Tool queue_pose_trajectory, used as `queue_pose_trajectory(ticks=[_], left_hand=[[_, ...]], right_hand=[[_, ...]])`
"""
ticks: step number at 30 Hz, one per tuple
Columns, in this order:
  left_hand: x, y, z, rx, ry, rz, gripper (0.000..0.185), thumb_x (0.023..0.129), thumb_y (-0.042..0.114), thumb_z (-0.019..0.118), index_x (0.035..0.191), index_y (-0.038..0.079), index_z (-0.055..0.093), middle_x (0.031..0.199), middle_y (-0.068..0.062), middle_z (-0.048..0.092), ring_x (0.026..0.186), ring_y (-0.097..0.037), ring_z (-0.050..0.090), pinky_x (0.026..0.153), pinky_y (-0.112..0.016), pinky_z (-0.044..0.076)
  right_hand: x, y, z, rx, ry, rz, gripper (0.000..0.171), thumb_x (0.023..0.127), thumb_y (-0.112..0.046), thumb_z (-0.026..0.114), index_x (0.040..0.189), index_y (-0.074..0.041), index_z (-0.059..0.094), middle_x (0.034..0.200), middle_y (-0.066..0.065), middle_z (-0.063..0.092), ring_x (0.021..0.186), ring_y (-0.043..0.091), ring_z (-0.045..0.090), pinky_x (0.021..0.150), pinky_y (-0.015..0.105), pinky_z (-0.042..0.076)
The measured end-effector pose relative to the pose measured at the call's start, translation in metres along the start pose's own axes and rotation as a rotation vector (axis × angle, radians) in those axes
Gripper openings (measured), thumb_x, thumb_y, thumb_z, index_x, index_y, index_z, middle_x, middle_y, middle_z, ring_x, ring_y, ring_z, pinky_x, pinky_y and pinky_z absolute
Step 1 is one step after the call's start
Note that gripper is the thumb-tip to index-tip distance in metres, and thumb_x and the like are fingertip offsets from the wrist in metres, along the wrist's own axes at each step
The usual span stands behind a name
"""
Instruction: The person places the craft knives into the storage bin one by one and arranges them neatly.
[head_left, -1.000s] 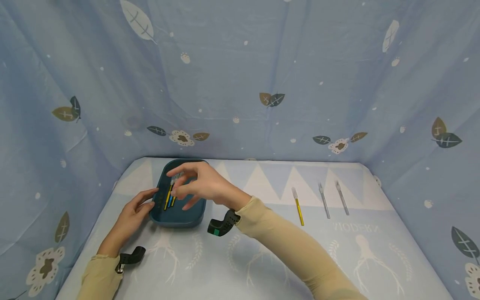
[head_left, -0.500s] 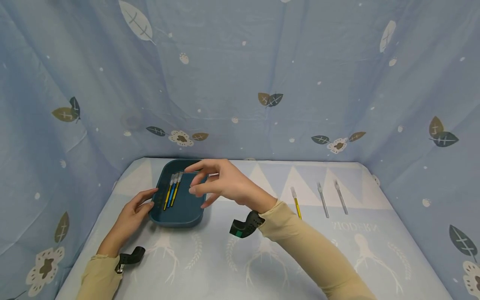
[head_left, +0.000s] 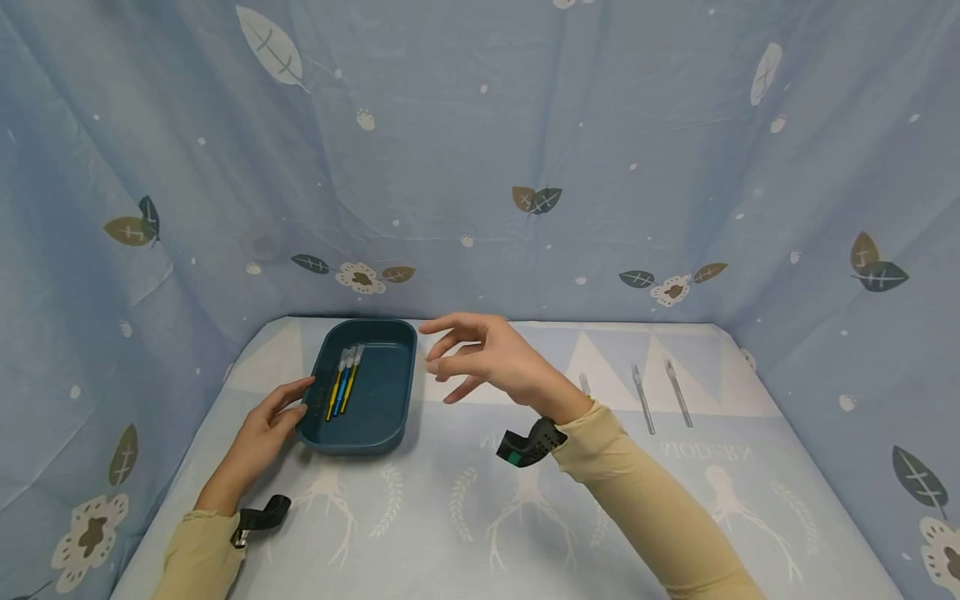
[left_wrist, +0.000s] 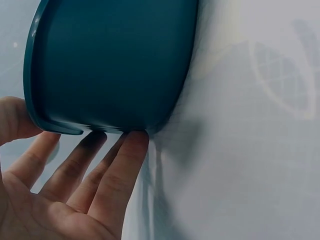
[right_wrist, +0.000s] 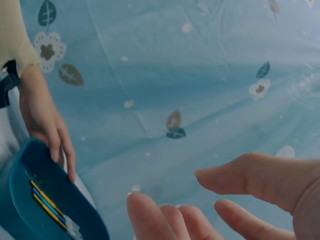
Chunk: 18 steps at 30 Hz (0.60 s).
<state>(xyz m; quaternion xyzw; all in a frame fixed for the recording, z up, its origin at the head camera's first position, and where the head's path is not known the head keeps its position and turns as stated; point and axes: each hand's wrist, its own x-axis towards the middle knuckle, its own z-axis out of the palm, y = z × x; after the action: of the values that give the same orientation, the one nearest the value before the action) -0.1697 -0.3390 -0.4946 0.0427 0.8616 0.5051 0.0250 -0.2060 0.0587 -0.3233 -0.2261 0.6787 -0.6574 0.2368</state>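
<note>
While the left hand (head_left: 266,421) rests at the lower left of the head view, its straight fingers (left_wrist: 117,172) press against the outer wall of the teal tray (head_left: 378,412), with the thumb lying along the rim, so this grip is released and flat rather than curled round anything. That tray sits on the tabletop (head_left: 450,533) left of centre in the frame, and inside it, towards its left side, lie three slim knives (head_left: 343,382) side by side, two with yellow handles and one blue between them, their pale capped ends pointing to the far wall. At the middle of the frame the right hand (head_left: 487,358) hangs in the air just right of the tray, clear of it, with fingers loosely spread and nothing between them; its grip is released. From the right wrist view the same relaxed fingers (right_wrist: 165,220) show at the bottom of the picture, and the tray with its knives sits in the lower left corner with the other hand on its edge. To the right of centre in the head view two grey knives (head_left: 660,396) lie near each other on the tabletop, roughly parallel, and the tip of one more knife (head_left: 583,383) peeks out just beyond the right wrist. A blue cloth (head_left: 480,150) printed with leaves fills the upper part of the frame.
</note>
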Motion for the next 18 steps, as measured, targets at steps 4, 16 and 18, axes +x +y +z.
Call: queue_pose_trajectory(ticks=[4,16,18], left_hand=[[0.000,-0.001,0.001,0.006,0.007,-0.009,0.056,0.121,0.028,0.048,0.173,0.013,0.034,0.172,-0.027,0.034,0.147,-0.055,0.046,0.102,-0.059,0.052],[-0.002,-0.001,0.001,-0.003,0.001,-0.008,0.057,0.121,0.031,0.048,0.173,0.013,0.034,0.173,-0.027,0.033,0.146,-0.051,0.049,0.085,-0.030,0.056],[-0.002,-0.001,0.001,-0.006,-0.002,-0.005,0.057,0.121,0.030,0.048,0.173,0.013,0.034,0.173,-0.027,0.033,0.146,-0.052,0.049,0.085,-0.031,0.057]], right_hand=[[-0.005,0.000,-0.007,0.003,0.020,0.000,0.052,0.097,-0.006,0.080,0.147,-0.011,0.068,0.119,0.020,0.070,0.108,0.044,0.071,0.079,0.061,0.064],[-0.017,0.005,-0.029,-0.019,0.088,-0.007,0.054,0.098,-0.005,0.078,0.150,-0.009,0.065,0.119,0.022,0.070,0.101,0.040,0.074,0.079,0.060,0.064],[-0.020,0.007,-0.033,-0.028,0.102,-0.003,0.053,0.099,-0.004,0.077,0.151,-0.009,0.064,0.119,0.022,0.070,0.102,0.040,0.074,0.079,0.060,0.064]])
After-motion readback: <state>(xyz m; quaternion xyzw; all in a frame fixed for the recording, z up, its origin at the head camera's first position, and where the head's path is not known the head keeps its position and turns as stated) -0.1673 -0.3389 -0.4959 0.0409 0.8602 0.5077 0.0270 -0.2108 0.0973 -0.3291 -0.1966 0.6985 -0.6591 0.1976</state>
